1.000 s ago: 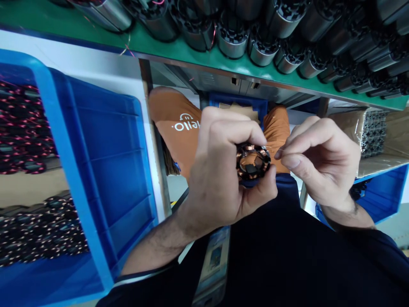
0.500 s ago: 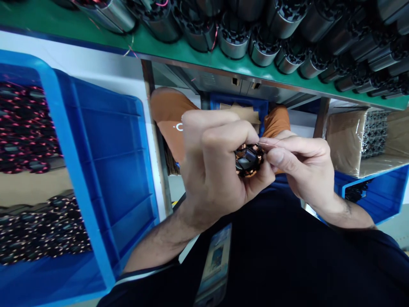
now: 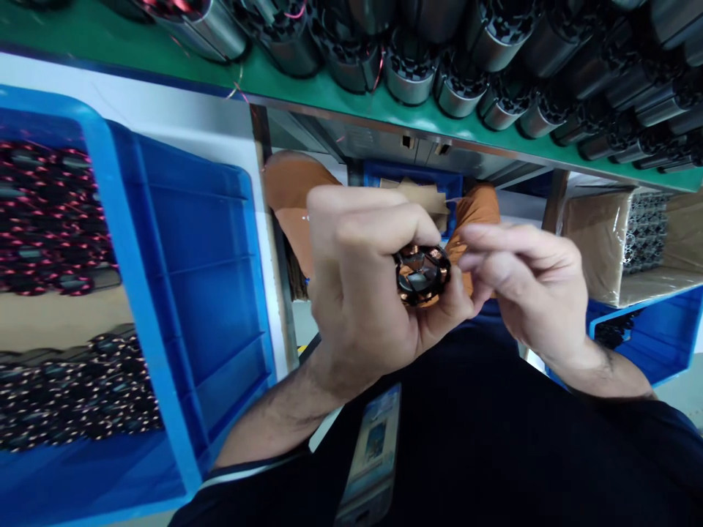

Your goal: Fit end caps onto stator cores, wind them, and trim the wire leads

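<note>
My left hand [image 3: 367,293] is closed around a motor stator [image 3: 422,274], a black ring with copper windings, whose open end faces up toward me. Fingers of that hand wrap the stator's far side and hide most of its body, while the thumb presses on its right side. Close by on the right is my right hand [image 3: 541,293], its thumb and fingers drawn together in a pinch just off the stator's rim. Motion blurs those fingertips, and I cannot make out what is between them.
Rows of metal-cased stators [image 3: 409,77] stand on the green bench top [image 3: 307,99] ahead. At left, a blue crate [image 3: 192,256] adjoins stacked wound stators [image 3: 66,388]. A plastic-lined carton [image 3: 596,241] of metal cores and a blue bin [image 3: 664,337] are at right.
My right hand has drawn a little to the right, away from the stator. The thin copper wire that showed at its fingertips is no longer visible. My left hand keeps its hold.
</note>
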The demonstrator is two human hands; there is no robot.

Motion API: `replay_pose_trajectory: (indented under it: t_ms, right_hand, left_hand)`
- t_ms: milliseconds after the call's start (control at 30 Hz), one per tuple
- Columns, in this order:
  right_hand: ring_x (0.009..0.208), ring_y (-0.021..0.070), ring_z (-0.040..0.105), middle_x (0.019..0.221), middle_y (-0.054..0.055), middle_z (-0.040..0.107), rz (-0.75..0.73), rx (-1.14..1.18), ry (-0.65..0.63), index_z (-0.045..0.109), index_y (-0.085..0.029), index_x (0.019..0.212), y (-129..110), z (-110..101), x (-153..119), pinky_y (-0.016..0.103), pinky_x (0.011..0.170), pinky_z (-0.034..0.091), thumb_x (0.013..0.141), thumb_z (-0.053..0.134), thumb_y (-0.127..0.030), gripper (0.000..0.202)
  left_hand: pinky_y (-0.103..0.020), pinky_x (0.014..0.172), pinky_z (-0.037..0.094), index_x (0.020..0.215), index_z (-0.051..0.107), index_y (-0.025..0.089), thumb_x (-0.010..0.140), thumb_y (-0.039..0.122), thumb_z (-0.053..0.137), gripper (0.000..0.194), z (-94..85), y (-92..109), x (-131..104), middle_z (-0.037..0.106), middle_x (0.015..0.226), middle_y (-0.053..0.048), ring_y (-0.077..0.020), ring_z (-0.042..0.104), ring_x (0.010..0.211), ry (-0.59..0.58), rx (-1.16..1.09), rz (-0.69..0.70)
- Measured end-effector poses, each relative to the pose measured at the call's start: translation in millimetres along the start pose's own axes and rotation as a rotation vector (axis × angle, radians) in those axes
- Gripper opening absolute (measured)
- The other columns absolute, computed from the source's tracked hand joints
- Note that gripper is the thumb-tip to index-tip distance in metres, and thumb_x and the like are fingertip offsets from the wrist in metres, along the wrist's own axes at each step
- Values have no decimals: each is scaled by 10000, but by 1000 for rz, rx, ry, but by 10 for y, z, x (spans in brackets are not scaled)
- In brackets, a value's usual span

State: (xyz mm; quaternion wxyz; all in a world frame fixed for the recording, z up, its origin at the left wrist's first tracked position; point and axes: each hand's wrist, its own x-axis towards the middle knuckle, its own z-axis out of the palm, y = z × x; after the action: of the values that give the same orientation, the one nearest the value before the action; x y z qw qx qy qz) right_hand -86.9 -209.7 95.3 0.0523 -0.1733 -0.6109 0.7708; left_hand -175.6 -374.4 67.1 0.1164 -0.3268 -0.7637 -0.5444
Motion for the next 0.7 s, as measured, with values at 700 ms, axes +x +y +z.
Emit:
replay_pose_trajectory:
  t_ms: [700]
  right_hand:
    - [635, 100, 685, 877, -5, 810, 26, 6, -70, 915, -254, 1051, -128, 42, 9, 222, 568, 598, 1012, 976, -343, 115]
  left_hand:
    - [-338, 826, 705, 1128, 697, 249, 1039, 330, 777, 145, -27, 74, -40, 763, 1055, -65, -207, 755, 978, -92, 89, 112]
